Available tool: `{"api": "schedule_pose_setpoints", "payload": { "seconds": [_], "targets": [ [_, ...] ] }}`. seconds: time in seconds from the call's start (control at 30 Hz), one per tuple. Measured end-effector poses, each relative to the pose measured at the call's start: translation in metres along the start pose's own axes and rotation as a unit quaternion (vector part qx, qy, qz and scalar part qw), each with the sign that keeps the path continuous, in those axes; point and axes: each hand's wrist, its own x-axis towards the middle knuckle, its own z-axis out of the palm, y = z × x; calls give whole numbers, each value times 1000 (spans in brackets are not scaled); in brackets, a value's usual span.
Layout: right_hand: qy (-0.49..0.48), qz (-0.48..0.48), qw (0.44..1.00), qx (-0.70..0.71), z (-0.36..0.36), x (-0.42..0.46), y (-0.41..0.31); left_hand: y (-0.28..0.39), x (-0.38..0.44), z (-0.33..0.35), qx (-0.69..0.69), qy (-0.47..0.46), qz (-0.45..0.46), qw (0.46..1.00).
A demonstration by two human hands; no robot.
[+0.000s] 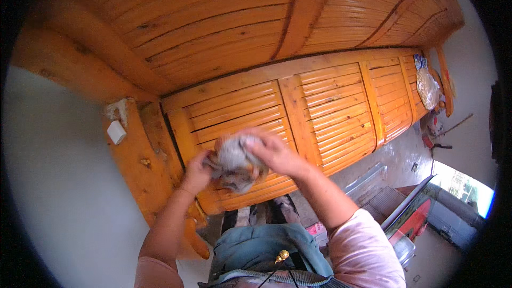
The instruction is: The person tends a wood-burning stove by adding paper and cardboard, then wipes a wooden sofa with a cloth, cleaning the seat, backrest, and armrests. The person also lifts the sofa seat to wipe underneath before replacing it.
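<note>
A crumpled grey cloth, blurred by motion, is bunched between my two hands above the near end of a varnished wooden slatted bench. My left hand grips its left edge. My right hand holds it from the upper right, thumb on top, the other fingers partly hidden. The bench's tall wooden backrest rises behind the seat.
A small white box sits on the wooden armrest at left. A clear plastic bag lies at the bench's far end. A pink box is on the floor by my legs; a table with a red pattern stands at right.
</note>
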Motion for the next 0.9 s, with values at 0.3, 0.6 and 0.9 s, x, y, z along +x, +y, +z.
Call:
{"api": "schedule_pose_setpoints", "payload": {
  "seconds": [0.3,0.6,0.9],
  "targets": [
    [148,-190,841,-484,-57,161,107,-3,126,-26,327,237,132,905],
    [100,-250,778,-567,-155,161,209,-34,233,100,527,246,202,788],
    [218,-173,705,-652,-359,82,201,64,318,284,486,119,305,810]
  ]
}}
